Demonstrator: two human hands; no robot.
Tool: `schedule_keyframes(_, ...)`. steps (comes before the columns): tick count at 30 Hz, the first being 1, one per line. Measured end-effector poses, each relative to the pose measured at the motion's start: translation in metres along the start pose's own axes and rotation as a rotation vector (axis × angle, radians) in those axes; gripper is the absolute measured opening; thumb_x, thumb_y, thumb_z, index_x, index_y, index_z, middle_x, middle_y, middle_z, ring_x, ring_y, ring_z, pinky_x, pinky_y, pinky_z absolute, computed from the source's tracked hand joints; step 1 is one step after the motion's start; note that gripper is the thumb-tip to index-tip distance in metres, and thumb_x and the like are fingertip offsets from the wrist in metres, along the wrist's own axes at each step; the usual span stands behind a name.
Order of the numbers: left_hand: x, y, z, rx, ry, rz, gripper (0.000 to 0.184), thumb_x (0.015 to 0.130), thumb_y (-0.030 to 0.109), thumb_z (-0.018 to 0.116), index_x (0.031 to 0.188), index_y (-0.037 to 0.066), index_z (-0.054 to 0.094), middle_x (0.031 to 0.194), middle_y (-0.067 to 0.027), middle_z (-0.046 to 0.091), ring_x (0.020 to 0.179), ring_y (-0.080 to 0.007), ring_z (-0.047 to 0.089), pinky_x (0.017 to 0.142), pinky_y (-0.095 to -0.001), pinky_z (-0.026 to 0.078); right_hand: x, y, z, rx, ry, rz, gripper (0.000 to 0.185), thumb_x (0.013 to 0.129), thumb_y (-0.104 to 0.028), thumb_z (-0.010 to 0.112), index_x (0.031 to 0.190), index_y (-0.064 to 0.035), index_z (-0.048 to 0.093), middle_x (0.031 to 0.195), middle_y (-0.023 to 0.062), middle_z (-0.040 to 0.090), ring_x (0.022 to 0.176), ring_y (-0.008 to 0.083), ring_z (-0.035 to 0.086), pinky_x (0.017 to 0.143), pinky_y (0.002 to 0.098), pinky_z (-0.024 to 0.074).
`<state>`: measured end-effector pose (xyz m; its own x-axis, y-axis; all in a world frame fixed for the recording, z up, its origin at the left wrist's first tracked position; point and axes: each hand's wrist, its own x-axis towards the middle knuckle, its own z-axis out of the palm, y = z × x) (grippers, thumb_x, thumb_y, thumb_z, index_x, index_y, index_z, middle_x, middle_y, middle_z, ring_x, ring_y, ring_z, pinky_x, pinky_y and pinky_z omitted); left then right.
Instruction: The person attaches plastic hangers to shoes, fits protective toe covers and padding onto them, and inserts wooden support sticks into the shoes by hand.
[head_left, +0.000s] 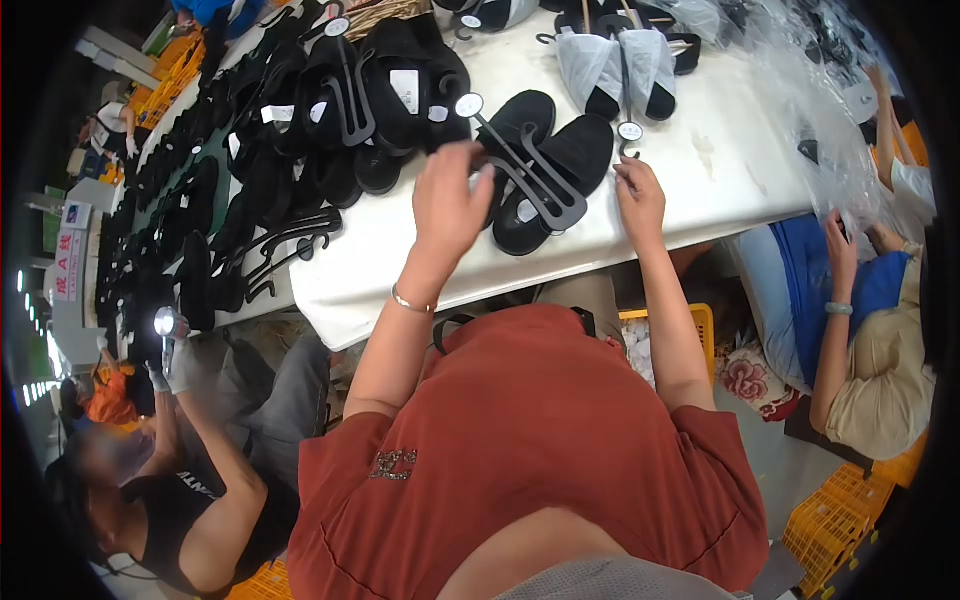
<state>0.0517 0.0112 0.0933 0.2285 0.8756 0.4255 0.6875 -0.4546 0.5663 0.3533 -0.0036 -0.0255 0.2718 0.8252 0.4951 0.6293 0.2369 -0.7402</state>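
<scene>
Nearest is the red shirt [540, 400] of the person, and a yellow basket [704, 335] is below the right hand [641, 203]. Next comes the white edge of the table [375, 290]. Over it, the left hand [448, 200], a little blurred, has its thumb apart from the fingers; it is at the left side of a pair of black shoes [588, 146], and I cannot tell if it touches them. The pair lies on the table between the two hands, with a dark hanger [562, 217] across it. The right hand has its fingertips together on a small black hook [628, 151], just to the right of this pair. Beyond the right hand are shoes in white wrapping [588, 62]. To the left of the left hand, many dark shoes [393, 95] are crowded, some with white labels. Well to the right of the right hand, a co-worker's hand [841, 240] is near clear plastic [800, 120].
</scene>
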Motion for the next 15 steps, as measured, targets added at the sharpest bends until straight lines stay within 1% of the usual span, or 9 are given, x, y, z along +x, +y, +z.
schedule_keyframes(1, -0.005, 0.002, -0.002, 0.116, -0.083, 0.021, 0.045, 0.087, 0.026, 0.070, 0.124, 0.002, 0.063, 0.110, -0.0170, 0.068, 0.105, -0.0352, 0.063, 0.090, -0.0463, 0.048, 0.001, 0.000, 0.001, 0.008, -0.009, -0.009, 0.018, 0.089, -0.002, 0.063, 0.105, -0.0004, 0.072, 0.119, 0.0140, 0.069, 0.100, 0.0293, 0.069, 0.085, 0.0344, 0.0554)
schedule_keyframes(2, -0.008, 0.001, -0.002, 0.205, -0.125, 0.071, 0.052, 0.082, 0.029, 0.073, 0.126, 0.003, 0.061, 0.103, -0.0149, 0.070, 0.103, -0.0337, 0.064, 0.086, -0.0484, 0.047, 0.000, 0.000, 0.001, -0.031, -0.005, -0.027, 0.017, 0.090, -0.003, 0.063, 0.104, -0.0008, 0.072, 0.119, 0.0135, 0.069, 0.100, 0.0295, 0.069, 0.085, 0.0346, 0.0553)
schedule_keyframes(3, -0.009, 0.003, -0.002, 0.214, -0.110, 0.058, 0.052, 0.082, 0.029, 0.073, 0.126, 0.003, 0.061, 0.103, -0.0149, 0.070, 0.103, -0.0337, 0.064, 0.086, -0.0484, 0.047, 0.000, 0.000, 0.002, -0.069, -0.001, -0.050, 0.017, 0.090, -0.004, 0.063, 0.104, -0.0012, 0.072, 0.119, 0.0131, 0.069, 0.101, 0.0297, 0.069, 0.085, 0.0349, 0.0551)
schedule_keyframes(5, -0.006, 0.012, -0.003, 0.262, -0.284, 0.031, 0.063, 0.080, 0.030, 0.073, 0.134, 0.004, 0.056, 0.105, -0.0157, 0.070, 0.098, -0.0354, 0.066, 0.085, -0.0491, 0.048, 0.000, -0.002, 0.001, -0.065, -0.017, -0.056, 0.017, 0.090, -0.005, 0.063, 0.104, -0.0019, 0.073, 0.119, 0.0126, 0.070, 0.101, 0.0298, 0.069, 0.086, 0.0348, 0.0548)
schedule_keyframes(7, 0.002, 0.014, -0.003, 0.269, -0.295, 0.038, 0.066, 0.078, 0.032, 0.073, 0.135, 0.004, 0.053, 0.103, -0.0148, 0.069, 0.096, -0.0346, 0.066, 0.084, -0.0492, 0.046, 0.000, -0.002, 0.001, -0.070, -0.019, -0.040, 0.017, 0.090, -0.005, 0.063, 0.104, -0.0013, 0.072, 0.119, 0.0129, 0.069, 0.101, 0.0300, 0.069, 0.086, 0.0348, 0.0548)
schedule_keyframes(9, 0.011, 0.020, -0.002, 0.355, -0.488, 0.045, 0.059, 0.077, 0.032, 0.075, 0.125, 0.004, 0.055, 0.100, -0.0147, 0.068, 0.094, -0.0343, 0.067, 0.085, -0.0492, 0.045, 0.000, -0.002, 0.000, -0.051, -0.043, -0.033, 0.018, 0.091, -0.005, 0.062, 0.105, -0.0005, 0.072, 0.119, 0.0135, 0.069, 0.104, 0.0301, 0.068, 0.087, 0.0350, 0.0544)
schedule_keyframes(10, 0.011, 0.018, 0.006, 0.396, -0.452, 0.093, 0.049, 0.076, 0.026, 0.076, 0.115, 0.004, 0.056, 0.094, -0.0148, 0.066, 0.090, -0.0343, 0.068, 0.083, -0.0481, 0.046, 0.001, -0.002, 0.000, -0.051, -0.046, -0.017, 0.018, 0.091, -0.004, 0.062, 0.105, -0.0001, 0.072, 0.120, 0.0137, 0.069, 0.105, 0.0303, 0.068, 0.088, 0.0352, 0.0541)
schedule_keyframes(13, 0.011, 0.013, 0.033, 0.431, -0.328, 0.119, 0.042, 0.077, 0.019, 0.074, 0.112, 0.003, 0.056, 0.094, -0.0163, 0.065, 0.088, -0.0349, 0.068, 0.081, -0.0465, 0.047, 0.000, -0.003, 0.001, -0.023, -0.068, 0.013, 0.018, 0.091, -0.004, 0.062, 0.105, 0.0001, 0.072, 0.120, 0.0137, 0.069, 0.109, 0.0307, 0.067, 0.092, 0.0356, 0.0531)
schedule_keyframes(15, 0.009, 0.017, 0.042, 0.416, -0.296, 0.088, 0.041, 0.078, 0.008, 0.069, 0.116, 0.000, 0.055, 0.097, -0.0188, 0.064, 0.086, -0.0346, 0.069, 0.072, -0.0451, 0.052, 0.000, 0.000, 0.002, -0.012, -0.039, -0.034, 0.018, 0.091, -0.004, 0.062, 0.106, 0.0006, 0.072, 0.121, 0.0133, 0.068, 0.109, 0.0305, 0.067, 0.093, 0.0354, 0.0527)
